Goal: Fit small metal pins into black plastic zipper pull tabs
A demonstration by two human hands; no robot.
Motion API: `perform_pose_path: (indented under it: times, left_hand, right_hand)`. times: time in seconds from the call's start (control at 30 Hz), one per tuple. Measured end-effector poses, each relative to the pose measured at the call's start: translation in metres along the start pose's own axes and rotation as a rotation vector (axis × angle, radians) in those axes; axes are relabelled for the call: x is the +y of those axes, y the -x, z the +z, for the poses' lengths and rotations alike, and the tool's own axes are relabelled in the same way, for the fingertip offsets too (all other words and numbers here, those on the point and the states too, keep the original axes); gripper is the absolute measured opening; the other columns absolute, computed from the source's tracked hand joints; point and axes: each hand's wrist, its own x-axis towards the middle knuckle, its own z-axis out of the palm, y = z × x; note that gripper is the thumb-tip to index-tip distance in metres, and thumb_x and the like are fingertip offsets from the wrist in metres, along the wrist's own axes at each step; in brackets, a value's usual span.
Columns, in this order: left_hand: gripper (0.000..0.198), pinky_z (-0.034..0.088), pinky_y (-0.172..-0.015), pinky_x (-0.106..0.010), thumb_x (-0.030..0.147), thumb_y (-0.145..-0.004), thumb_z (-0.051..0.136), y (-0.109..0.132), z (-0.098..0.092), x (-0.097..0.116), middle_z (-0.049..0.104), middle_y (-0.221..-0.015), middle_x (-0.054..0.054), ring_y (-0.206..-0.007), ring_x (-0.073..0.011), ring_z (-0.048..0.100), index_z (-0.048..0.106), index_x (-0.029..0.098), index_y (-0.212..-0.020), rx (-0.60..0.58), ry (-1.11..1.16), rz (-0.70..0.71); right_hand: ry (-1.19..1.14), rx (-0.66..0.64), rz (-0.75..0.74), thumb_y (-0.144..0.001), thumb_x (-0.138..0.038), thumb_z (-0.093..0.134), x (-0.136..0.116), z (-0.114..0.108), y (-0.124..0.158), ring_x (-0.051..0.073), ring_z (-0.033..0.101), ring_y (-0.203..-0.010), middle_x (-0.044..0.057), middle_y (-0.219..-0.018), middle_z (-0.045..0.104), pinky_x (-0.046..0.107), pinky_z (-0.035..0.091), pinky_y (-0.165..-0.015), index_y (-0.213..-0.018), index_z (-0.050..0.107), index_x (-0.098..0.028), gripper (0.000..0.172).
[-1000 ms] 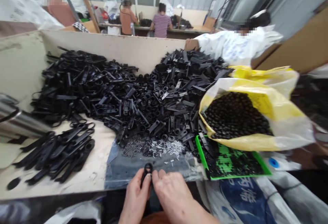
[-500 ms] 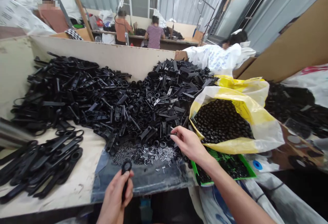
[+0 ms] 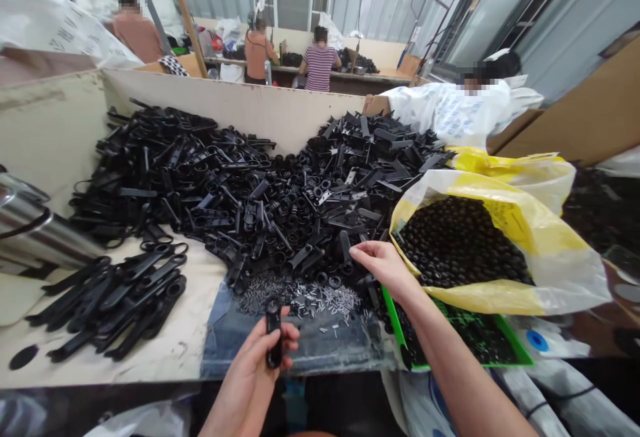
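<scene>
A wide board worktable (image 3: pixel 165 363) with raised side walls carries everything, and places here are told from the great heap of black plastic parts (image 3: pixel 250 190) spread across its middle. Right of the heap slumps a yellow and clear plastic bag (image 3: pixel 530 223), open at the top and filled with small dark round pieces too many to count; printing shows on its side but is too faint to read. Below the bag, at the heap's right near corner, lies one green tray (image 3: pixel 500 350) with green lettering under its load that cannot be made out. Left of the heap, near the front edge, sits a smaller bundle of long black strips (image 3: pixel 115 297), and further left one shiny metal cylinder (image 3: pixel 35 230) lies on its side. At the heap's near foot a clear plastic sheet (image 3: pixel 320 343) holds a scatter of tiny metal pins (image 3: pixel 310 293). Beyond the heap, four people are at work, three at a far bench. The right hand (image 3: pixel 383 263) reaches palm down into the heap's near edge, fingers lightly curled on the parts; whether it grips one I cannot tell. In front of the pins, the left hand (image 3: pixel 260 357) is closed round one black strip (image 3: pixel 273 337), held roughly upright, its long axis pointing away toward the heap.
</scene>
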Motion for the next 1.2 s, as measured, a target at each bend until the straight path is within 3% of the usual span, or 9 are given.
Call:
perform_pose_path:
  times: [0.13, 0.27, 0.33, 0.43, 0.57, 0.73, 0.87, 1.03, 1.2]
  left_hand:
    - [0.047, 0.043, -0.060, -0.026, 0.029, -0.074, 0.080, 0.012, 0.012, 0.002, 0.071, -0.088, -0.006, -0.073, -0.0155, 0.060, 0.066, 0.015, -0.117, -0.037, 0.044, -0.030]
    - [0.050, 0.042, -0.059, -0.024, 0.035, -0.075, 0.082, 0.024, 0.022, 0.001, 0.071, -0.090, -0.005, -0.071, -0.0130, 0.058, 0.064, 0.018, -0.118, -0.130, 0.033, -0.008]
    - [0.055, 0.040, -0.056, -0.021, 0.040, -0.073, 0.084, 0.024, 0.021, -0.004, 0.070, -0.088, -0.003, -0.066, -0.0106, 0.056, 0.063, 0.020, -0.120, -0.105, -0.019, 0.068]
    - [0.060, 0.035, -0.052, -0.019, 0.046, -0.068, 0.087, 0.022, 0.013, -0.012, 0.067, -0.075, 0.001, -0.058, -0.0085, 0.053, 0.064, 0.021, -0.118, -0.002, -0.113, 0.168]
    - [0.059, 0.036, -0.051, -0.019, 0.048, -0.072, 0.083, 0.021, -0.002, -0.015, 0.064, -0.068, 0.003, -0.053, -0.0082, 0.050, 0.062, 0.020, -0.120, 0.013, -0.252, 0.214]
    - [0.055, 0.038, -0.055, -0.022, 0.042, -0.081, 0.076, 0.030, -0.013, -0.008, 0.064, -0.068, 0.003, -0.057, -0.0117, 0.053, 0.056, 0.021, -0.127, -0.121, -0.449, 0.217]
    - [0.051, 0.040, -0.060, -0.025, 0.040, -0.083, 0.075, 0.034, -0.018, -0.005, 0.065, -0.075, 0.001, -0.067, -0.0156, 0.057, 0.059, 0.022, -0.128, -0.161, -0.494, 0.190]
    - [0.063, 0.038, -0.056, -0.025, 0.056, -0.075, 0.079, 0.025, -0.016, -0.017, 0.062, -0.073, 0.002, -0.057, -0.0121, 0.051, 0.062, 0.021, -0.125, -0.063, -0.390, 0.161]
    - [0.062, 0.043, -0.061, -0.027, 0.062, -0.073, 0.079, 0.019, -0.006, -0.028, 0.072, -0.088, -0.004, -0.071, -0.0172, 0.061, 0.062, 0.023, -0.119, -0.004, -0.135, 0.234]
  right_hand:
    - [-0.229, -0.079, -0.006, -0.083, -0.068, 0.055, -0.010, 0.020, 0.051, 0.009, 0.033, -0.048, -0.004, -0.059, 0.050, 0.022, 0.029, -0.045, -0.090, 0.073, -0.013, 0.057]
    - [-0.720, -0.112, 0.105, -0.074, -0.063, 0.077, -0.019, 0.066, 0.097, 0.006, 0.028, -0.047, -0.006, -0.056, 0.047, 0.019, 0.024, -0.044, -0.083, 0.072, -0.015, 0.048]
    - [-0.857, -0.110, 0.165, -0.072, -0.061, 0.080, -0.021, 0.086, 0.111, 0.007, 0.035, -0.047, -0.004, -0.057, 0.055, 0.020, 0.030, -0.045, -0.082, 0.073, -0.016, 0.046]
    - [-0.856, -0.170, 0.137, -0.075, -0.059, 0.079, -0.019, 0.102, 0.120, 0.013, 0.054, -0.057, 0.001, -0.067, 0.068, 0.024, 0.044, -0.057, -0.080, 0.075, -0.016, 0.043]
    - [-0.634, -0.270, -0.006, -0.080, -0.055, 0.076, -0.011, 0.095, 0.112, 0.016, 0.059, -0.065, 0.002, -0.071, 0.069, 0.028, 0.047, -0.065, -0.082, 0.076, -0.015, 0.040]
    - [-0.290, -0.334, -0.223, -0.090, -0.043, 0.065, -0.013, 0.061, 0.086, 0.015, 0.055, -0.067, 0.000, -0.081, 0.066, 0.026, 0.043, -0.063, -0.114, 0.075, -0.020, 0.035]
    - [-0.154, -0.554, -0.371, -0.091, -0.030, 0.065, -0.021, 0.035, 0.083, 0.016, 0.060, -0.078, 0.000, -0.081, 0.066, 0.026, 0.044, -0.073, -0.093, 0.082, -0.024, 0.019]
    - [-0.148, -0.579, -0.161, -0.078, -0.026, 0.073, -0.004, 0.036, 0.104, 0.014, 0.053, -0.066, -0.003, -0.070, 0.065, 0.023, 0.037, -0.059, -0.079, 0.081, -0.024, 0.008]
    - [-0.598, -0.453, 0.111, -0.075, -0.057, 0.075, 0.021, 0.082, 0.128, 0.012, 0.049, -0.054, -0.001, -0.060, 0.064, 0.023, 0.039, -0.056, -0.077, 0.078, -0.019, 0.039]
